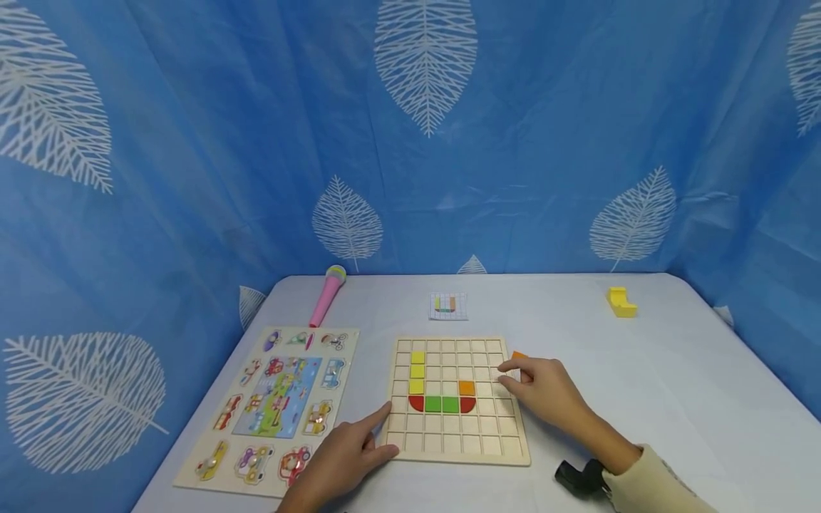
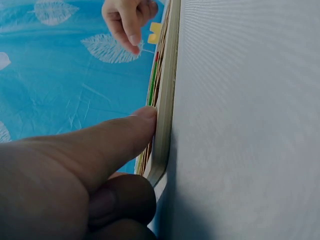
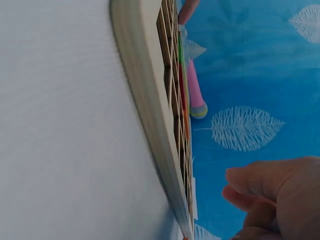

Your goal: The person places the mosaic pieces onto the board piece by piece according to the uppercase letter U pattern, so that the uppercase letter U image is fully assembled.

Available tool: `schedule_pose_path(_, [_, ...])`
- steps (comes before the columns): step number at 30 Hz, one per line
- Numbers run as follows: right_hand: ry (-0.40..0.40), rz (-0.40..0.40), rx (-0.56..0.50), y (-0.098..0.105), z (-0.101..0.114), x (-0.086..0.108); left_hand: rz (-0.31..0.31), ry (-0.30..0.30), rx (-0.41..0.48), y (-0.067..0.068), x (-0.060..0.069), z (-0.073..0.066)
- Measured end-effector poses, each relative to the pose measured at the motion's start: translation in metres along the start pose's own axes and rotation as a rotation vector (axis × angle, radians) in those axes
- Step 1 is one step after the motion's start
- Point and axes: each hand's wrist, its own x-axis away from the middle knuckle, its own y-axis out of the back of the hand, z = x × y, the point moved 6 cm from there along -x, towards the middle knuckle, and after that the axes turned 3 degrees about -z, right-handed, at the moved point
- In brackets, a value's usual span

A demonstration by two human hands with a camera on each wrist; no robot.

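Observation:
A wooden grid board (image 1: 462,445) lies mid-table. Three yellow squares (image 1: 417,371) form a column on it, above a row of two green squares (image 1: 442,405) between two red rounded pieces (image 1: 416,403). One orange square (image 1: 466,388) sits above the right red piece. My left hand (image 1: 346,456) touches the board's left edge with forefinger and thumb; its thumb also shows in the left wrist view. Over the board's right edge hovers my right hand (image 1: 545,388), thumb and forefinger apart, no piece visible between them. Another orange piece (image 1: 519,355) is partly hidden behind it.
A small pattern card (image 1: 448,306) lies behind the board. At the left are a picture puzzle board (image 1: 256,406) and a pink toy microphone (image 1: 328,296). A yellow block (image 1: 621,302) stands at the back right. Blue leaf-printed cloth (image 1: 500,164) surrounds the table.

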Motion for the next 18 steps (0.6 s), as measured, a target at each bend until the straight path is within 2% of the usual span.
schedule_pose_path(4, [-0.036, 0.001, -0.011, 0.007, -0.012, 0.005, -0.001, -0.002, -0.003, 0.001, 0.001, 0.000])
schedule_pose_path(9, [-0.065, 0.055, -0.014, 0.015, -0.026, 0.011, -0.008, -0.005, -0.005, 0.001, 0.001, -0.001])
schedule_pose_path(18, [-0.037, 0.075, 0.064, 0.026, -0.045, 0.011, -0.006, -0.011, 0.005, 0.001, 0.000, -0.001])
